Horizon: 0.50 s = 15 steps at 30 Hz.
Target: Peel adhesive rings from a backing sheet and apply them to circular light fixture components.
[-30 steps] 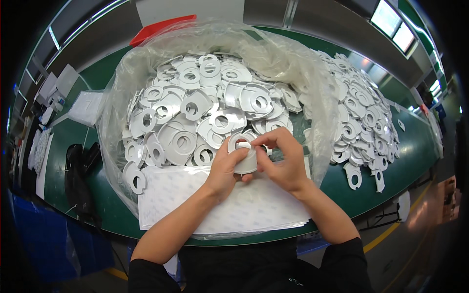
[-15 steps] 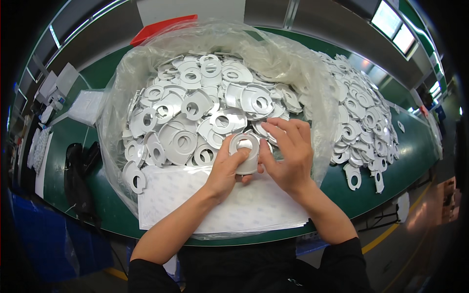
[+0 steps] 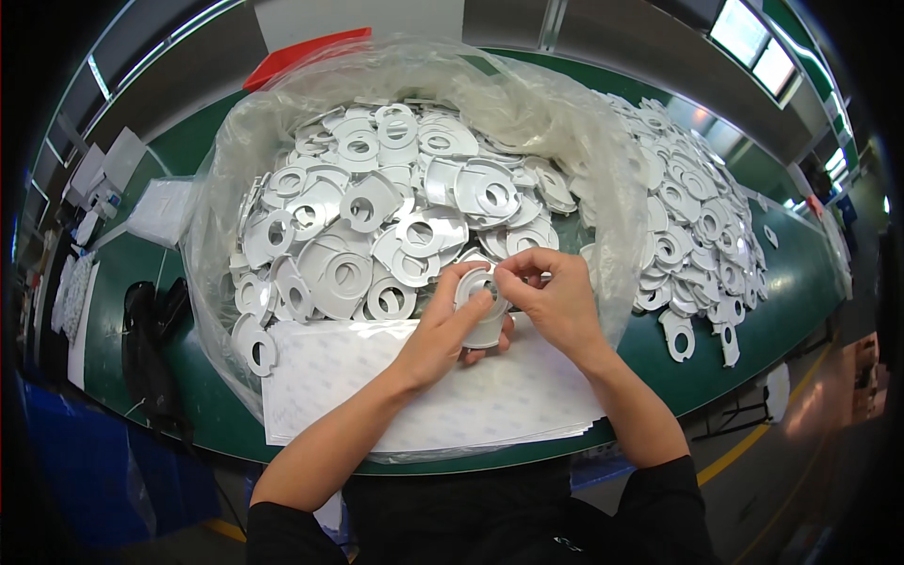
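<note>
My green worktop [image 3: 209, 386] bears a clear plastic bag [image 3: 565, 99] of white round-holed plates [image 3: 378, 188]. Left hand [image 3: 435, 341] grips one plate [image 3: 486, 330]; right hand [image 3: 562, 306] pinches it.

A glossy green surface [image 3: 207, 377] spans the middle of the frame. Behind it, along the top, stand a grey wall [image 3: 508, 24] and a white panel [image 3: 363, 24]. A bright two-pane window [image 3: 739, 33] sits at upper right; light strips [image 3: 98, 77] line the upper left. At lower right, the grey floor [image 3: 744, 513] carries a yellow line [image 3: 734, 457].
</note>
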Each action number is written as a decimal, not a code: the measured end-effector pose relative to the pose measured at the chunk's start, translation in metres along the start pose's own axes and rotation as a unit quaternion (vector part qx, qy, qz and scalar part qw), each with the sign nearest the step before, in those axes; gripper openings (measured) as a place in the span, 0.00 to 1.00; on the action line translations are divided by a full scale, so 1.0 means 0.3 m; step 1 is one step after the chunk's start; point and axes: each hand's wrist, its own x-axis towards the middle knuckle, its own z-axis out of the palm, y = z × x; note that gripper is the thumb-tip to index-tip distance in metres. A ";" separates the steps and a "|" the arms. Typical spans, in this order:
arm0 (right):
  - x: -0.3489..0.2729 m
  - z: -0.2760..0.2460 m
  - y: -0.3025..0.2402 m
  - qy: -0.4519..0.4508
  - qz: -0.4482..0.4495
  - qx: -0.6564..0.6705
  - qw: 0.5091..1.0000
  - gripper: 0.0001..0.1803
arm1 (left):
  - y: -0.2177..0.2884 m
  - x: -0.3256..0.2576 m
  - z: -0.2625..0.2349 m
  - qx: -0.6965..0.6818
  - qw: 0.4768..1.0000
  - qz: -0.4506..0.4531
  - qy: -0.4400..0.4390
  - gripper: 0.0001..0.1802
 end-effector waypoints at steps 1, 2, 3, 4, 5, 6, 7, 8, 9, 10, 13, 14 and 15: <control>0.003 0.002 0.009 0.014 -0.026 -0.038 0.999 0.08 | -0.003 0.000 -0.004 0.000 1.000 -0.001 0.000 0.23; 0.002 0.004 0.007 0.014 -0.026 -0.038 0.999 0.08 | -0.007 0.000 -0.009 -0.026 1.000 0.004 -0.013 0.28; 0.000 0.005 0.001 0.016 -0.018 -0.059 0.998 0.09 | -0.011 0.000 -0.013 -0.052 0.998 0.008 -0.027 0.33; -0.002 0.006 -0.004 0.019 -0.010 -0.082 0.996 0.10 | -0.009 -0.001 -0.009 -0.052 0.998 0.008 -0.028 0.33; -0.005 0.009 -0.003 0.020 -0.010 -0.082 0.996 0.10 | -0.005 -0.002 -0.003 -0.037 0.999 0.002 -0.023 0.38; -0.012 0.013 0.000 0.040 -0.038 -0.123 0.991 0.12 | -0.003 -0.003 0.001 -0.021 1.000 -0.004 -0.018 0.43; -0.016 0.020 0.002 0.060 -0.067 -0.163 0.982 0.14 | -0.003 -0.002 0.001 -0.021 1.000 -0.004 -0.017 0.43; -0.018 0.025 -0.006 0.059 -0.067 -0.163 0.983 0.14 | -0.003 -0.001 0.000 -0.005 1.000 -0.007 -0.020 0.45; -0.022 0.029 -0.021 0.065 -0.075 -0.208 0.973 0.17 | -0.003 0.000 -0.001 0.012 1.000 -0.011 -0.023 0.48; -0.024 0.030 -0.029 0.072 -0.084 -0.254 0.961 0.20 | -0.003 -0.001 -0.002 0.012 1.000 -0.010 -0.023 0.48; -0.029 0.022 -0.030 0.046 -0.103 -0.297 0.948 0.21 | -0.001 -0.003 -0.004 -0.003 1.000 -0.006 -0.029 0.48; -0.030 0.018 -0.026 0.046 -0.103 -0.297 0.948 0.21 | 0.003 -0.003 -0.002 -0.008 1.000 -0.013 -0.022 0.49; -0.031 0.012 -0.021 0.032 -0.131 -0.296 0.946 0.21 | 0.006 -0.003 -0.001 -0.012 1.000 -0.020 -0.015 0.49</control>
